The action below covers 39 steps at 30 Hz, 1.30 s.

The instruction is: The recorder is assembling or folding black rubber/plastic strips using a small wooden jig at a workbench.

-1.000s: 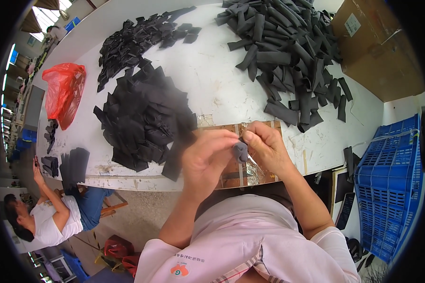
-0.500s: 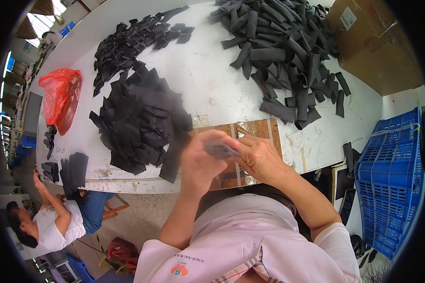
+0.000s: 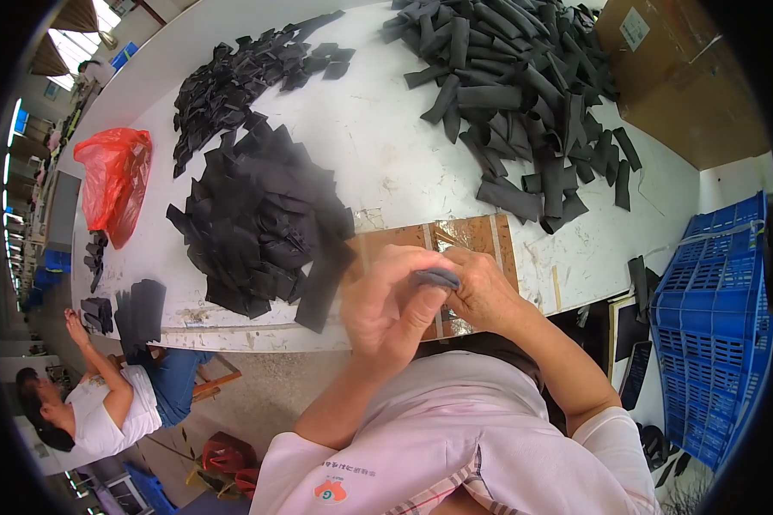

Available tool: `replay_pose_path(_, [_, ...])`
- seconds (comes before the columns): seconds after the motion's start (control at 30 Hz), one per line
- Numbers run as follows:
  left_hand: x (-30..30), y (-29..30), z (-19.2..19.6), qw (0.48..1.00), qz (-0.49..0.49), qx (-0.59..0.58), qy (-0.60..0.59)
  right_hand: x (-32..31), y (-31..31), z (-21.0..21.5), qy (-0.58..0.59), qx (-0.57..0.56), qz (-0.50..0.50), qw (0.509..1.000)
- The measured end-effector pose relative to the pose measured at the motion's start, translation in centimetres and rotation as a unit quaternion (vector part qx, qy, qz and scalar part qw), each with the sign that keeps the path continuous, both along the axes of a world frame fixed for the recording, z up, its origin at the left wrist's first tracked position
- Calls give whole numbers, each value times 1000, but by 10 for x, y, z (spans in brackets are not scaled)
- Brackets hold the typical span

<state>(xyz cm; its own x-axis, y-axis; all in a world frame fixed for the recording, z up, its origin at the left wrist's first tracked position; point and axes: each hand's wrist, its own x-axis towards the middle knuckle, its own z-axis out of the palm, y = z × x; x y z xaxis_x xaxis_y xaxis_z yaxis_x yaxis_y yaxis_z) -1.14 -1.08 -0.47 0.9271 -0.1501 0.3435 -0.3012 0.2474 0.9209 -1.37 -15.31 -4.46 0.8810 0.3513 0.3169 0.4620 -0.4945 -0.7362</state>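
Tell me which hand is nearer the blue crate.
Right. The right hand is over the brown board at the table edge, on the side of the blue crate. The left hand is beside it, farther from the crate; both pinch a small dark piece.

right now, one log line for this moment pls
left hand: pinching small dark piece | right hand: same piece | place: over brown board at table edge | nearest: flat black pile

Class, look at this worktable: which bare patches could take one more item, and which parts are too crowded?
Free: the white tabletop between the flat black pieces and the rolled dark strips, and the strip right of the brown board. Crowded: both heaps, and the near edge where the left hand and right hand grip a small dark piece.
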Motion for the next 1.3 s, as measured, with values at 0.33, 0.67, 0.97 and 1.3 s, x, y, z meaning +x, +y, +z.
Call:
replay_pose_path(0.33, [5, 18, -5, 980, 31, -191, 50, 3, 4, 22, -26, -110, -2, 994])
replay_pose_path(0.67, [2, 25, 3, 959, 7, -266, 94, 3, 2, 46, -46, -109, -11, 993])
replay_pose_path(0.97, [1, 21, -9, 971, 7, -217, 105, 6, 10, 12, -52, -102, -12, 993])
replay_pose_path(1.3, [-10, 22, -30, 990, 83, -75, 85, 3, 7, 24, -10, -62, 9, 998])
